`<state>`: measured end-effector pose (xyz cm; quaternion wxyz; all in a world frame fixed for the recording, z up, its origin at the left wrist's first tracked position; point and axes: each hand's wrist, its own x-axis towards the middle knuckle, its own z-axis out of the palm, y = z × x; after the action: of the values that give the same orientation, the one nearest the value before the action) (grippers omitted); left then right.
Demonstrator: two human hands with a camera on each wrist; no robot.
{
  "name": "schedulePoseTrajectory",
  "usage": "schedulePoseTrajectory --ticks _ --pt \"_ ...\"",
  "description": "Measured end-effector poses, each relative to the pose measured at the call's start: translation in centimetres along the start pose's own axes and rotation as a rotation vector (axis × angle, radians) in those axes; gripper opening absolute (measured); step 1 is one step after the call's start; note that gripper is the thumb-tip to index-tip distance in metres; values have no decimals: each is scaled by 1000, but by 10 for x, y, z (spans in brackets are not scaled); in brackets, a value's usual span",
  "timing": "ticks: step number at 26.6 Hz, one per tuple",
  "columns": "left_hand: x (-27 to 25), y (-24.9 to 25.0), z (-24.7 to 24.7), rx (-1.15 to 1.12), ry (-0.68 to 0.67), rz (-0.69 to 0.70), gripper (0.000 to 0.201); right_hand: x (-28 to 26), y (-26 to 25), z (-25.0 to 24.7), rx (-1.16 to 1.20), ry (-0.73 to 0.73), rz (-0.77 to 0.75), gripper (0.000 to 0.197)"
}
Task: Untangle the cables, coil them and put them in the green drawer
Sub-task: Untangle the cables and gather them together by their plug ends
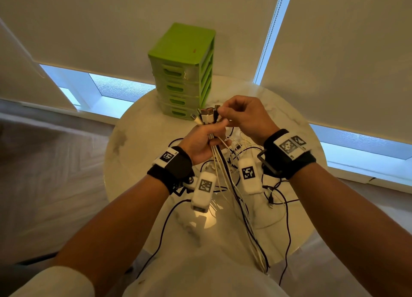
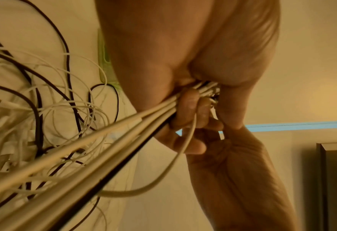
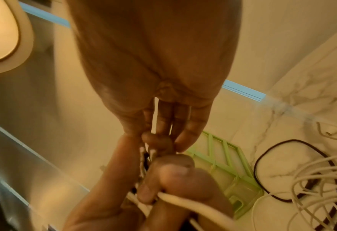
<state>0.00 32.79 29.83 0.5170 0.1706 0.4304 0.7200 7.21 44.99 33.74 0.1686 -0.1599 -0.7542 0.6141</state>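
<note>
My left hand (image 1: 206,138) grips a bundle of white and black cables (image 1: 219,160) just below their plug ends (image 1: 206,115), which stick up above the fist. My right hand (image 1: 239,116) pinches at those plug ends from the right. The cables hang down from the fist and trail over the round marble table (image 1: 138,145) toward me. The left wrist view shows the cable bundle (image 2: 112,143) running into the closed left hand (image 2: 193,96), with a loose tangle (image 2: 50,109) on the table. The green drawer unit (image 1: 182,73) stands behind the hands, all drawers shut.
Loose black and white cables (image 1: 274,196) lie tangled on the table under and right of my wrists; some hang over the near edge. Roller blinds (image 1: 345,51) cover the windows behind. The floor (image 1: 55,174) lies to the left.
</note>
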Motion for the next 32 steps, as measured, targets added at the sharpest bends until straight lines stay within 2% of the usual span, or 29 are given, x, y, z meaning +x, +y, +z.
schedulePoseTrajectory --ticks 3,5,7,11,18,21,23,27,29,30,32 --pt "0 1 7 37 85 -44 23 -2 -2 6 -47 -14 -120 4" --pt "0 2 12 23 121 -68 22 -1 -2 8 -70 -35 -159 8" --pt "0 2 14 16 151 -73 19 1 -2 9 -123 -74 -186 11" --pt "0 2 14 22 153 -92 19 3 -3 8 -307 -141 -184 29" --pt "-4 9 6 113 49 -188 25 4 -10 11 -470 -238 -253 28" --pt "-7 11 2 70 -30 -197 44 4 -8 14 -466 -222 -277 26" --pt "-8 11 -1 67 -59 -163 51 5 -11 13 -435 -220 -253 24" --pt "-7 12 1 123 -46 -141 35 9 -14 9 -413 -270 -242 23" --pt "-6 10 3 177 -16 -143 43 11 -13 3 -390 -300 -214 24" --pt "-6 9 4 206 3 -141 44 11 -10 1 -362 -316 -188 27" --pt "-6 10 2 196 31 -114 35 8 -2 -2 -260 -338 -64 36"
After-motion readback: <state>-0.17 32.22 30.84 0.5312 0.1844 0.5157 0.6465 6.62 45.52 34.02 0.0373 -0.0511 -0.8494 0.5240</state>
